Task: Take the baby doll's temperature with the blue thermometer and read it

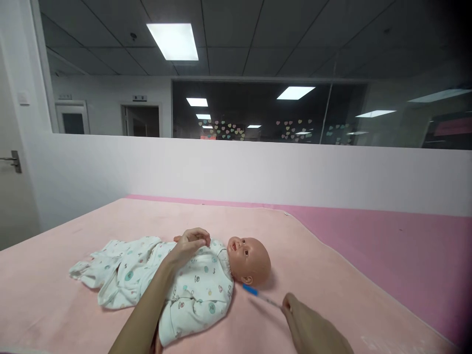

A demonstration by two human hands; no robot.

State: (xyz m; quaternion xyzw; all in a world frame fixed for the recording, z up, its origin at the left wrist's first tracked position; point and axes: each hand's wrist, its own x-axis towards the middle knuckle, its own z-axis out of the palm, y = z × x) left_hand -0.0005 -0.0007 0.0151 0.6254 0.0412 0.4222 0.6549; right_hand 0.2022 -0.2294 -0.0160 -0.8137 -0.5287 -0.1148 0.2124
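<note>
A life-size plastic baby doll in a white printed cloth romper [191, 282] is lying on its back on the pale pink blanket [332, 275] that is covering the table, its bare hard head [252, 260] turned toward the right and its legs trailing off to the left. The left hand [190, 244] is resting on the doll's chest with the fingers curled and loosely closed, seemingly gathering a little of the romper near the collar. The right hand [313, 329] is pinching the near end of a slim thermometer-like stick with a blue tip [260, 295], its grip narrowed to the fingertips, and the blue tip is sitting just beside the doll's neck. The stick is probably light, stiff and smooth, so a fingertip pinch near the end is suiting it. The doll is likely light, its head rigid, its clothed body soft and the fabric sliding, so the torso is the surer place to steady it.
</note>
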